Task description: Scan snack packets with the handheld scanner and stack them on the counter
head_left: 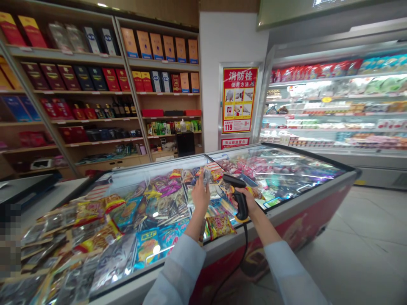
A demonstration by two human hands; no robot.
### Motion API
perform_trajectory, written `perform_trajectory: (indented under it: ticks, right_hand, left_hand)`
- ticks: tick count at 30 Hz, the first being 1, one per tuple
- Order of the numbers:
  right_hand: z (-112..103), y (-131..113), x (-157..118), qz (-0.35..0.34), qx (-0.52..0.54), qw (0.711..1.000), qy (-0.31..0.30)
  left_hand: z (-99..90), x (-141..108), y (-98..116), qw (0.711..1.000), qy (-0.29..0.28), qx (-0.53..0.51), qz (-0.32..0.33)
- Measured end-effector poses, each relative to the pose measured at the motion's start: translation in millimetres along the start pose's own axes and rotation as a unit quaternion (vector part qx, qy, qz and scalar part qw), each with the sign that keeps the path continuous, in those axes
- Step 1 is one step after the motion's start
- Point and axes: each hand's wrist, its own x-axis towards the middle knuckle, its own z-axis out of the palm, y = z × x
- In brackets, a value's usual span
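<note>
L hand (200,197) grip closed on small foil pkt (206,175), held up over far side of chest freezer (313,197): light, soft, slippery, best pinched by edge. R hand (245,197) grip closed round corded barcode scanner (241,207), stiff, held by handle.

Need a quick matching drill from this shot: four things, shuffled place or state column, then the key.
Things:
1. left hand
2. right hand
3. barcode scanner
4. fire-hydrant poster

Place or state:
A. on the white wall behind the freezer
B. holding a small packet
C. black and yellow, with a cord hanging down
D. wrapped around the scanner

Pairs: 1-B, 2-D, 3-C, 4-A
</note>
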Motion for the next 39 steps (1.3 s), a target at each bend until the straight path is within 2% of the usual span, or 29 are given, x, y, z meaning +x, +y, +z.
perform_trajectory:
  ticks: [6,10,15,21,25,34,39]
  right_hand:
    - [56,-9,-4,-0.007,-0.021,0.999,-0.039]
    - [96,2,-4,0.006,-0.038,0.996,-0.077]
    - [138,24,-2,0.025,-0.057,0.993,-0.099]
    - [175,44,-1,0.065,-0.076,0.987,-0.127]
    - [195,52,-2,0.047,-0.05,0.989,-0.134]
    - [216,81,15,0.07,-0.066,0.983,-0.156]
    - [234,98,29,0.108,-0.06,0.978,-0.169]
  left_hand:
    - [-63.8,0,-15,0.999,0.05,0.01,0.009]
    - [-99.7,-12,-37,0.997,0.079,0.018,-0.008]
    - [-132.2,-28,-68,0.993,0.111,0.018,-0.021]
    - [-160.3,-38,-96,0.99,0.126,0.04,-0.043]
    - [-172.0,-42,-111,0.988,0.128,0.059,-0.057]
    - [-190.3,-54,-143,0.986,0.121,0.069,-0.093]
    - [-219.9,-50,-173,0.974,0.146,0.086,-0.15]
